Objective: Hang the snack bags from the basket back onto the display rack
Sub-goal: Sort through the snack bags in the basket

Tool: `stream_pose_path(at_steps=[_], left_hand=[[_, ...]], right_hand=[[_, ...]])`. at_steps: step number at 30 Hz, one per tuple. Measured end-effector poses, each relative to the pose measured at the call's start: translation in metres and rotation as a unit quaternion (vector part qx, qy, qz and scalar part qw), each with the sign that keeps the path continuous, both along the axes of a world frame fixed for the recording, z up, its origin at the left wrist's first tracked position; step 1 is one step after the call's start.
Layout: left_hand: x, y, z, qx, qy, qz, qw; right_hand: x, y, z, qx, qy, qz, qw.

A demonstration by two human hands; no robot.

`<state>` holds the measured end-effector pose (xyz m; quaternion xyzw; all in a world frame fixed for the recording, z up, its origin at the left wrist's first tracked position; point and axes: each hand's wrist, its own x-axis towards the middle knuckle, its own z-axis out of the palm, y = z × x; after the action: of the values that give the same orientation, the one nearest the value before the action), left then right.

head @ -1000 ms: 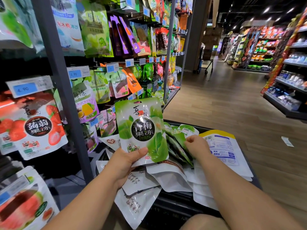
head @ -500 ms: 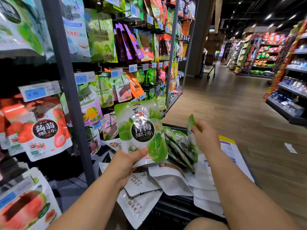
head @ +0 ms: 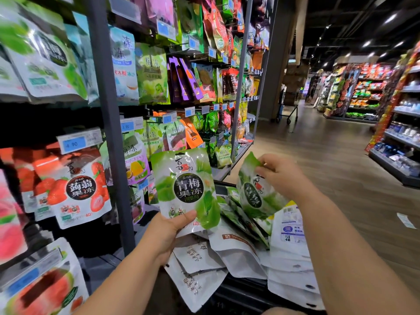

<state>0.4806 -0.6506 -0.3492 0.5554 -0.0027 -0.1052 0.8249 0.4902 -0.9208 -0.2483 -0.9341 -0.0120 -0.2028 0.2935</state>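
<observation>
The left hand (head: 169, 233) gripped a green bag (head: 185, 189) by its bottom edge. To its right, the right hand (head: 281, 176) pinched a second bag (head: 256, 196) by its top corner, above the basket (head: 238, 292). Both looked light, floppy and slick, best held near the top.

A supermarket: price tags (head: 77, 142) on a display rack (head: 106, 133) of snack bags (head: 152, 73), apparently drinks shelves (head: 404, 137) opposite.

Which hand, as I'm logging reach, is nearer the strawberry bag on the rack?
Left. The left hand holds a green bag just right of the strawberry bag; the right hand is farther right, pinching a second green bag.
</observation>
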Motion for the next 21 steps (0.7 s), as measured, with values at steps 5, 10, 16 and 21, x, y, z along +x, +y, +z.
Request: stream_pose_path(at_steps=[5,10,16,21], left_hand=[[-0.003,0.008,0.011,0.006,-0.035,0.02,0.999],[-0.002,0.021,0.016,0.034,-0.056,0.045,0.997],[0.001,0.03,0.017,0.051,-0.081,0.07,0.993],[0.004,0.036,0.016,0.06,-0.103,0.072,0.99]], right_hand=[[-0.01,0.01,0.029,-0.066,-0.006,-0.003,0.998],[-0.015,0.022,0.066,-0.142,-0.027,-0.025,0.989],[-0.013,0.048,0.083,-0.201,-0.025,0.003,0.979],[-0.008,0.068,0.077,-0.225,0.021,0.047,0.973]])
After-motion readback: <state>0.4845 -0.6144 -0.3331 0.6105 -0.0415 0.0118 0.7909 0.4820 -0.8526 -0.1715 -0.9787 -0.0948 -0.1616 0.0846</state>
